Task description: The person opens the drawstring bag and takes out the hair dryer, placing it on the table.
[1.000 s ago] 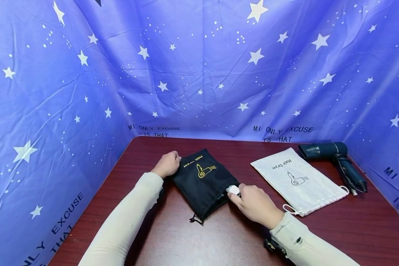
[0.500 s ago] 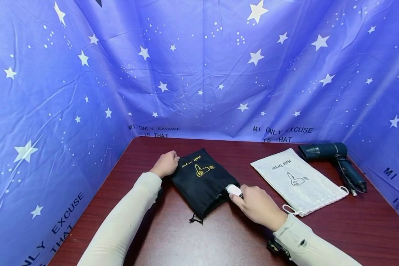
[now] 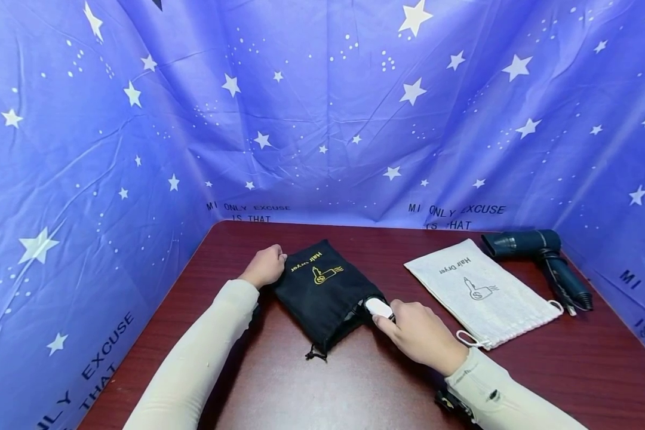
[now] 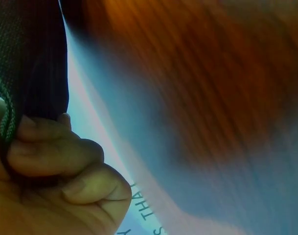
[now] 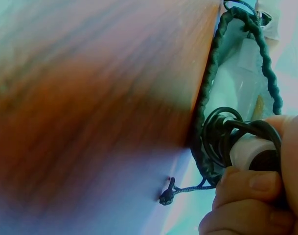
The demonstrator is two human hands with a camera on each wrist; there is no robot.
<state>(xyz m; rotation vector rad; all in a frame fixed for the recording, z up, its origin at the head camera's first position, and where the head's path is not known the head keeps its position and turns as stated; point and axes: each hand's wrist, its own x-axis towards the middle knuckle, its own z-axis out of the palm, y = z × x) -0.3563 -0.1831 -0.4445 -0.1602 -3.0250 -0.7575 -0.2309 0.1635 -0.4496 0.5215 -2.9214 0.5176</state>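
A black drawstring bag (image 3: 322, 295) with yellow "Hair Dryer" lettering lies at mid-table, its mouth facing right and toward the person. My left hand (image 3: 266, 266) grips its far-left corner; in the left wrist view the fingers curl round dark cloth (image 4: 34, 58). At the mouth, my right hand (image 3: 421, 334) holds the white handle end of a hair dryer (image 3: 378, 308). Seen from the right wrist, a coiled black cord (image 5: 219, 139) sits by those fingers, and the dryer's pale body (image 5: 237, 81) is inside the open bag. The far part is hidden by cloth.
To the right lies a white drawstring bag (image 3: 475, 292), also marked "Hair Dryer". Beyond it is a dark hair dryer (image 3: 527, 243) with its cord bundled at the handle. A starry blue curtain (image 3: 322, 107) closes off the back and sides of the reddish table (image 3: 322, 394).
The right hand has drawn slightly to the right with the white handle, more of which shows at the bag's mouth. The left hand and black bag have shifted a little left.
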